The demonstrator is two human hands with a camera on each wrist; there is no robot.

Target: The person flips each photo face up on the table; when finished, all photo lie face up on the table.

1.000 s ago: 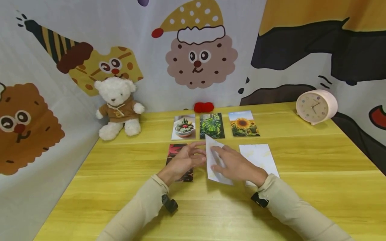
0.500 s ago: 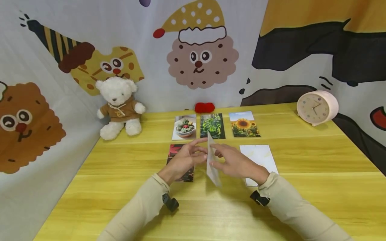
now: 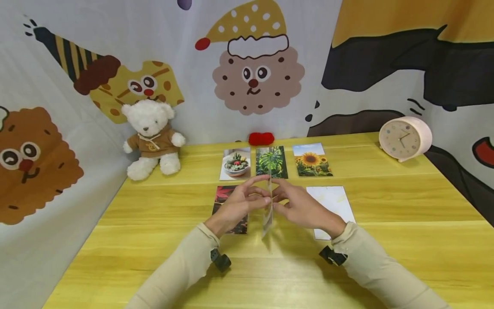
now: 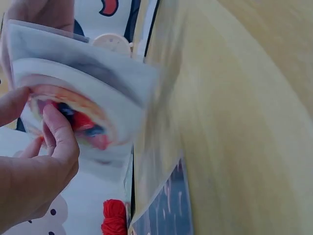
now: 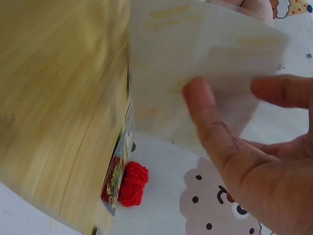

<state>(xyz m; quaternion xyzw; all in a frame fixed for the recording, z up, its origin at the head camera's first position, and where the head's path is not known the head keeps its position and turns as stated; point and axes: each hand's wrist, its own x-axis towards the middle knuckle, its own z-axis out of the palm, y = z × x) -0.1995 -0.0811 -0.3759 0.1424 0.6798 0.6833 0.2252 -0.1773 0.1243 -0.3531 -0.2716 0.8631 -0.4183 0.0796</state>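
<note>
A photo card [image 3: 268, 214] stands on edge between my two hands above the table, nearly edge-on in the head view. Its picture side, a berry-topped tart, faces my left hand [image 3: 235, 206]; the left thumb and fingertips are on that face and at the edge. My right hand [image 3: 302, 208] holds it from the other side, its thumb over the white back [image 5: 166, 68] with faint yellow print. Under the left hand lies a card with red leaves [image 3: 224, 194], partly hidden. A face-down white card [image 3: 333, 204] lies by the right wrist.
Behind the hands lies a row of picture cards: succulents in a bowl [image 3: 235, 164], a green leaf [image 3: 271, 161] and sunflowers [image 3: 312, 159]. Farther back are red yarn [image 3: 261, 138], a white teddy bear [image 3: 152, 139] at left and a pink clock [image 3: 405, 138] at right.
The card has turned from showing its white back to nearly edge-on, a sliver of its picture now showing. My right index fingertip has shifted toward its far edge; the left hand has hardly moved.
</note>
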